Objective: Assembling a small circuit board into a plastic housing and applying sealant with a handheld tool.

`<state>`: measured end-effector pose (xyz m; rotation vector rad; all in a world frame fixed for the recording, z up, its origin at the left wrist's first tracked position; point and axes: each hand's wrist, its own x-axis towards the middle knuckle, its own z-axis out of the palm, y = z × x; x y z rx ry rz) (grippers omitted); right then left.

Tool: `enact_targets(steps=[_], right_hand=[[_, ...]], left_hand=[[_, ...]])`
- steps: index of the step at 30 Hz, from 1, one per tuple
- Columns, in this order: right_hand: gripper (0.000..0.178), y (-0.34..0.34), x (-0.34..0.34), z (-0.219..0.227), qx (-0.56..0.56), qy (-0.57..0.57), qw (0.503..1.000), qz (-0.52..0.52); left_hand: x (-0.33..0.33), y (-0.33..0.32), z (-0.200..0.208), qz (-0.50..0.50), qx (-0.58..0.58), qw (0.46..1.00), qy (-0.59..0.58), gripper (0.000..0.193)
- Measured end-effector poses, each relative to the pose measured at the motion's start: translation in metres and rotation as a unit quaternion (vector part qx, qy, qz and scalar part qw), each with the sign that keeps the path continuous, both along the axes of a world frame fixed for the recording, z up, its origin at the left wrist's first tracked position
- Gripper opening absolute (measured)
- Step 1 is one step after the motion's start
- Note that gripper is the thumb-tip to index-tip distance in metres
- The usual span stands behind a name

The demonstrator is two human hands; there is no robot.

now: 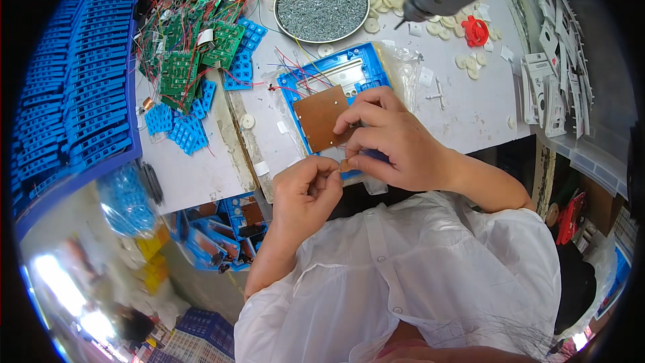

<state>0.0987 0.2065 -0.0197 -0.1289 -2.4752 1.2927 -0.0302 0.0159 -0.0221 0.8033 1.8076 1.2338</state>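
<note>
In front of me a blue plastic casing point(369, 64) lies on the table with a plain brown circuit board point(321, 115) set in it, and thin coloured wires point(295, 75) spill out at its far left. Over the casing's near edge, my left hand point(308, 191) is closed, thumb and forefinger pinching a small brown piece point(346, 165). From the other side my right hand point(396, 140) grips the same piece between thumb and finger, its other fingers curled above the brown board. Fingertips hide part of the piece, so its exact kind is unclear.
A round tray of screws point(275, 10) stands beyond the casing. Green circuit boards point(180, 70) and blue keypads point(187, 136) pile up left. A grey power screwdriver point(437, 0) hangs at upper right above off-white discs point(470, 64). Blue parts fill a bin point(127, 154) at far left.
</note>
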Motion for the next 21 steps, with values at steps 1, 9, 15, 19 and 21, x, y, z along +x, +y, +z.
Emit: enact_targets(steps=[1,9,15,19,21], right_hand=[[0.008,0.001,0.0,0.0,0.004,0.007,1.0,0.001],[0.026,-0.011,0.013,0.007,0.016,-0.013,1.0,-0.021],[0.016,-0.005,0.02,0.019,-0.13,-0.103,0.986,-0.007],[0.01,-0.005,0.023,0.015,-0.16,-0.103,0.982,-0.009],[0.01,-0.007,0.024,0.015,-0.171,-0.096,0.98,-0.025]], left_hand=[[0.0,0.0,0.0,0.0,0.001,1.0,-0.005,0.003],[0.008,0.008,0.01,-0.009,0.029,0.999,0.041,0.003],[0.011,0.015,0.014,-0.074,0.082,0.977,0.181,0.011],[0.01,0.018,0.02,-0.102,0.091,0.962,0.237,0.013],[0.012,0.017,0.02,-0.092,0.079,0.969,0.216,0.012]])
